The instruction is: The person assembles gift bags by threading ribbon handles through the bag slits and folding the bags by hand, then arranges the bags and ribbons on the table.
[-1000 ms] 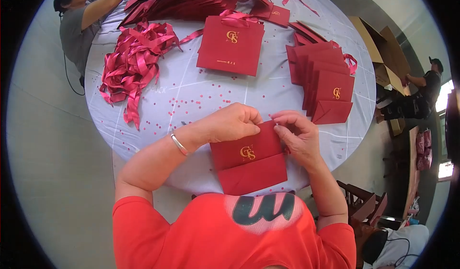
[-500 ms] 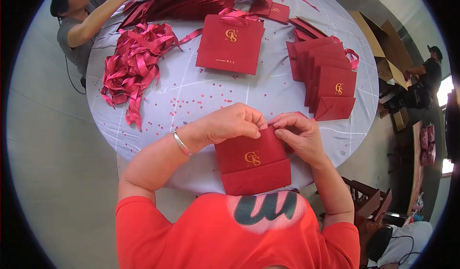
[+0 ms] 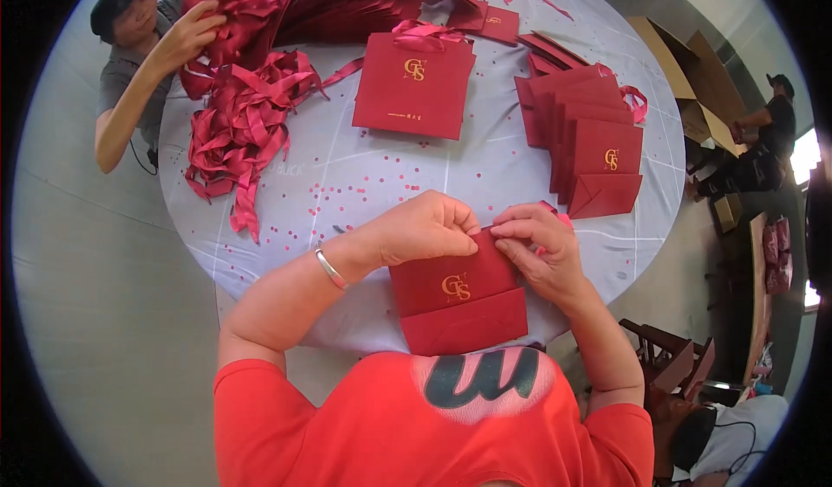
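Here, at the near edge of the table point(image 3: 485, 153), lies the bag point(image 3: 459, 301), whose top edge is pinched narrowly by the left hand point(image 3: 433, 227), tightly curled, and the right hand point(image 3: 539, 249), more loosely curled.

From where I stand, the left hand point(image 3: 425, 230) hides part of the folded red paper bag point(image 3: 459, 301), the right hand point(image 3: 553, 266) part of a shiny pink ribbon point(image 3: 565, 220); the fanned dark-red paper heap point(image 3: 355, 9) is cut off above.

A gold-lettered red paper bag point(image 3: 459, 301), base folded up, lies on the table point(image 3: 598, 253).
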Action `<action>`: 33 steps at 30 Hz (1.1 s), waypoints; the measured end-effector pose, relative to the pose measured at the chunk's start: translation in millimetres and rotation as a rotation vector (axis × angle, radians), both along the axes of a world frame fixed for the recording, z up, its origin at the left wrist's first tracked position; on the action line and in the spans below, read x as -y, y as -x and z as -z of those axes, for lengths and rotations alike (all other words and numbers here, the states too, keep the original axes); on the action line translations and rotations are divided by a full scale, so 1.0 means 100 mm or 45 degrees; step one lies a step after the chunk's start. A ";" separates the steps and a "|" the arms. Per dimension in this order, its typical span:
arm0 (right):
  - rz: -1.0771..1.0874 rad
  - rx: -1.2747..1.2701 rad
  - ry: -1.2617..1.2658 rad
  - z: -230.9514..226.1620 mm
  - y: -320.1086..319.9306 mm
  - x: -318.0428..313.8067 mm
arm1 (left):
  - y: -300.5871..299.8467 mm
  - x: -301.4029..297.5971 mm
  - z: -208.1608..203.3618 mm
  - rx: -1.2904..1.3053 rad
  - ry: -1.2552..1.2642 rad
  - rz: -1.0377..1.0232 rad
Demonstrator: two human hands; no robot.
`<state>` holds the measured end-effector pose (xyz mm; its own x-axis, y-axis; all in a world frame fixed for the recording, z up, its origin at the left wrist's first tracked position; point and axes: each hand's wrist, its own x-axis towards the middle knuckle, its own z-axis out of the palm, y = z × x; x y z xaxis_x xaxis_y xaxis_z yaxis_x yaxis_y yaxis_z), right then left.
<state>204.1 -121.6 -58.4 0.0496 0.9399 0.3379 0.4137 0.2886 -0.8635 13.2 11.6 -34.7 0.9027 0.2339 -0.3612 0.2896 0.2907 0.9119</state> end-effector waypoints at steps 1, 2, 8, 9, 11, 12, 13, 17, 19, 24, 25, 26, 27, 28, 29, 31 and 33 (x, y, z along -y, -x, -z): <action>0.043 0.130 -0.072 -0.03 0.01 0.02 | 0.00 0.01 -0.01 -0.033 -0.056 -0.027; 0.089 0.260 -0.144 -0.04 0.02 0.03 | 0.00 0.02 -0.01 -0.032 -0.057 -0.026; 0.212 0.587 -0.446 -0.10 0.10 0.08 | -0.03 0.05 0.01 -0.076 -0.172 -0.060; 0.209 0.588 -0.445 -0.13 0.12 0.10 | -0.03 0.06 0.03 -0.089 -0.306 -0.075; 0.178 0.476 -0.426 -0.17 0.17 0.14 | -0.03 0.07 0.04 -0.100 -0.439 -0.089; 0.180 0.478 -0.424 -0.17 0.20 0.15 | -0.03 0.08 0.05 -0.090 -0.445 -0.097; 0.152 0.447 -0.359 -0.18 0.22 0.16 | -0.03 0.09 0.05 -0.080 -0.450 -0.104; 0.124 0.338 -0.253 -0.16 0.24 0.14 | -0.01 0.06 0.10 -0.061 -0.410 -0.081; 0.125 0.320 -0.242 -0.17 0.24 0.14 | -0.02 0.06 0.08 -0.090 -0.406 -0.056; 0.108 0.324 -0.249 -0.18 0.27 0.13 | -0.01 0.06 0.06 -0.078 -0.410 -0.064; 0.096 0.341 -0.269 -0.18 0.28 0.13 | -0.01 0.06 0.06 -0.084 -0.405 -0.061; 0.081 0.356 -0.288 -0.18 0.29 0.12 | 0.00 0.07 0.05 -0.084 -0.405 -0.064; 0.079 0.356 -0.289 -0.17 0.30 0.11 | 0.00 0.07 0.04 -0.073 -0.401 -0.069; 0.109 0.396 -0.296 -0.15 0.30 0.11 | 0.01 0.08 0.03 -0.061 -0.397 -0.074; 0.141 0.438 -0.302 -0.14 0.30 0.10 | 0.01 0.08 0.02 -0.060 -0.396 -0.074; 0.143 0.425 -0.278 -0.17 0.31 0.11 | 0.01 0.09 0.01 -0.058 -0.430 -0.081; 0.145 0.409 -0.250 -0.21 0.32 0.13 | 0.02 0.10 -0.02 -0.060 -0.462 -0.080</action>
